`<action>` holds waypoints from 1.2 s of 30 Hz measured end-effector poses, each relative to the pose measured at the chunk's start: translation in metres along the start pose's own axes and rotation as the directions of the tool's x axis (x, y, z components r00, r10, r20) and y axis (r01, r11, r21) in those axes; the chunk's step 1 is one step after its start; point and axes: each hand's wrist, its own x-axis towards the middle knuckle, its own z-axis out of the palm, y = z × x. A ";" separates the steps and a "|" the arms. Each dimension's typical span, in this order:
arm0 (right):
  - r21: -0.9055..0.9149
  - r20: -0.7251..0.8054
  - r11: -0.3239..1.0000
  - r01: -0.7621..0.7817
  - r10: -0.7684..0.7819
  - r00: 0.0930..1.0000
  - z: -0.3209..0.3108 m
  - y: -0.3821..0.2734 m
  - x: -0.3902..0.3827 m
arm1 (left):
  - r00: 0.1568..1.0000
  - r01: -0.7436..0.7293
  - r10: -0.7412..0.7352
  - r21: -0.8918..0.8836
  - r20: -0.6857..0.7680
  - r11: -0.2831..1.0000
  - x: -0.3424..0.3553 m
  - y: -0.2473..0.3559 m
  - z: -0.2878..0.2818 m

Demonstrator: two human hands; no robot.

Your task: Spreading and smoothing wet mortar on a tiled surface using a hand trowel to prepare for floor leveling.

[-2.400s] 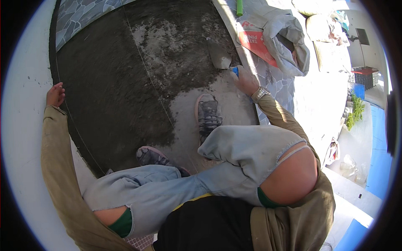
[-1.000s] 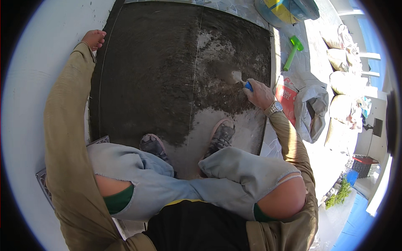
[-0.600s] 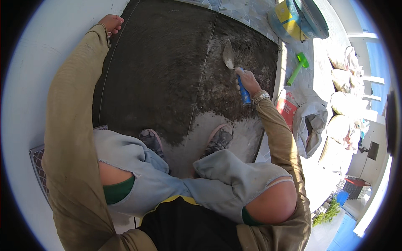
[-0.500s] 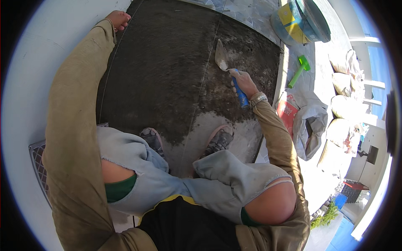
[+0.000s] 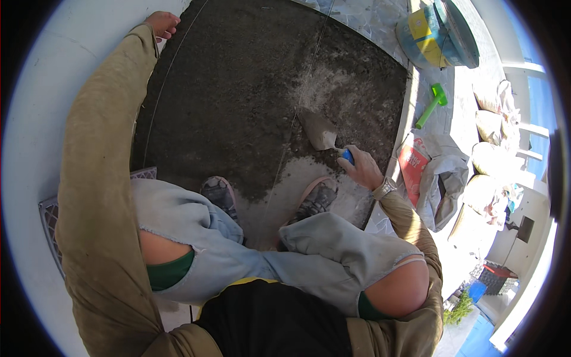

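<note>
My right hand grips the blue handle of a pointed trowel. The trowel's metal blade lies low over the dark, damp mortar bed, its tip pointing up and left; whether it presses into the mortar I cannot tell. Far to the left, my left hand is against or close to the white wall with its fingers curled in. What those fingers hold, if anything, is hidden. A thin string runs along the mortar's left side, and another crosses it beside the blade.
My shoes stand at the mortar's near edge. To the right are a teal bucket, a green mallet, a red-and-white sack and several filled sacks. A dark lattice crate is beside the left wall.
My right hand has drawn the trowel down and nearer, turning the blade to lie flatter over the mortar. My left hand stays near the wall. The whole view has shifted slightly.
</note>
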 end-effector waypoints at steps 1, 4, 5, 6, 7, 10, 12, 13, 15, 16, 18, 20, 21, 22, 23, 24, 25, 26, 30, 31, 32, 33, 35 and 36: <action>-0.072 -0.011 0.995 0.071 -0.072 0.997 -0.003 0.002 0.002 | 1.000 0.007 -0.007 0.000 -0.005 1.000 0.001 0.001 0.000; -0.171 -0.091 0.983 0.068 -0.084 0.992 -0.018 0.005 0.023 | 1.000 0.012 -0.012 0.001 0.008 1.000 0.004 0.005 0.004; -0.200 -0.141 0.980 -0.012 -0.017 0.990 -0.023 0.005 0.033 | 1.000 0.018 -0.018 0.010 -0.003 1.000 0.004 0.005 0.005; -0.189 -0.165 0.982 0.003 -0.034 0.986 -0.028 0.005 0.042 | 1.000 0.013 -0.013 0.006 0.016 1.000 0.005 0.006 0.006; -0.150 -0.200 0.987 -0.059 0.028 0.979 -0.031 0.003 0.048 | 1.000 0.022 -0.022 0.011 0.019 1.000 0.006 0.007 0.006; -0.037 -0.210 0.992 -0.123 0.113 0.971 -0.029 -0.002 0.049 | 0.998 0.040 -0.041 0.008 0.043 0.999 0.011 0.005 0.005; -0.053 -0.072 0.994 0.092 -0.096 0.993 -0.020 -0.003 0.038 | 0.995 0.073 -0.073 0.005 0.066 0.997 0.015 0.001 0.001; -0.098 0.008 0.985 0.139 -0.138 0.990 -0.018 -0.001 0.034 | 0.992 0.087 -0.085 -0.020 0.091 0.996 0.016 -0.003 0.000; -0.148 0.010 0.982 0.115 -0.115 0.993 -0.018 0.009 0.035 | 0.990 0.091 -0.087 -0.029 0.110 0.995 0.018 -0.011 -0.003; -0.184 -0.004 0.966 0.179 -0.183 0.983 -0.021 0.016 0.040 | 0.990 0.102 -0.096 -0.047 0.107 0.994 0.018 -0.015 -0.004; -0.157 -0.058 0.985 0.068 -0.078 0.995 -0.032 0.035 0.057 | 0.989 0.107 -0.101 -0.060 0.104 0.992 0.018 -0.021 -0.005; -0.066 -0.283 0.968 -0.244 0.216 0.934 -0.042 0.052 0.072 | 0.989 0.125 -0.121 -0.050 0.087 0.991 0.016 -0.025 -0.007; -0.060 -0.294 0.977 -0.207 0.181 0.938 -0.042 0.057 0.073 | 0.990 0.122 -0.118 -0.049 0.078 0.991 0.015 -0.026 -0.007; 0.103 -0.276 0.950 -0.294 0.311 0.910 -0.040 0.062 0.072 | 0.990 0.115 -0.109 -0.061 0.092 0.992 0.015 -0.027 -0.008; 0.259 -0.233 0.891 -0.373 0.433 0.871 -0.037 0.065 0.069 | 0.990 0.115 -0.108 -0.073 0.092 0.991 0.015 -0.027 -0.009; 0.252 -0.232 0.894 -0.371 0.428 0.874 -0.032 0.067 0.062 | 0.991 0.125 -0.120 -0.084 0.063 0.989 0.015 -0.029 -0.009; 0.115 -0.210 0.967 -0.226 0.246 0.946 -0.023 0.067 0.052 | 0.989 0.125 -0.116 -0.094 0.091 0.988 0.015 -0.031 -0.009; -0.014 -0.141 0.998 -0.066 0.063 0.988 -0.017 0.068 0.043 | 0.990 0.117 -0.108 -0.092 0.090 0.989 0.016 -0.033 -0.010; -0.213 -0.143 0.973 -0.088 0.058 0.988 -0.011 0.076 0.031 | 0.983 0.139 -0.119 -0.142 0.143 0.980 0.023 -0.037 -0.014; -0.298 -0.141 0.951 -0.080 0.039 0.989 -0.011 0.077 0.033 | 0.981 0.136 -0.113 -0.148 0.156 0.980 0.024 -0.037 -0.015; -0.267 -0.111 0.964 -0.003 -0.028 0.993 -0.014 0.077 0.035 | 0.983 0.129 -0.111 -0.113 0.149 0.985 0.025 -0.037 -0.016; -0.360 -0.123 0.929 0.086 -0.139 0.983 -0.016 0.075 0.038 | 0.986 0.134 -0.126 -0.070 0.106 0.989 0.025 -0.036 -0.015; -0.460 -0.114 0.872 0.169 -0.247 0.962 -0.021 0.067 0.038 | 0.985 0.118 -0.104 -0.100 0.135 0.988 0.023 -0.035 -0.010; -0.380 -0.144 0.921 0.082 -0.146 0.979 -0.022 0.060 0.033 | 0.992 0.106 -0.098 -0.089 0.084 0.990 0.023 -0.032 -0.011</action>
